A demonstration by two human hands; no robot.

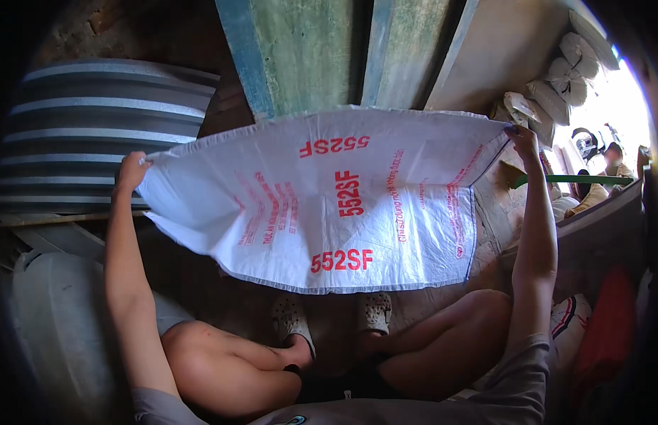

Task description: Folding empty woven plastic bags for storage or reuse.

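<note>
A large white woven sack [399, 170] with red print is stretched wide between my two hands, above my feet. My left hand [133, 171] is closed on its far left corner. At the far right corner, my right hand [524, 142] grips the edge, with the arm held out straight. The sack's near edge hangs lower and loose, and its near left corner sticks out below my left hand. A dark blue seam runs along the right end. Creases cross the sack's left part. The fingertips behind the sack are partly hidden.
Corrugated metal sheeting [109, 134] lies at the left. Greenish panels [307, 57] stand at the back. Several filled sacks [569, 78] are piled at the far right, near a green handle [584, 179]. A pale rounded container [67, 319] sits by my left arm, a red object [605, 326] at the right.
</note>
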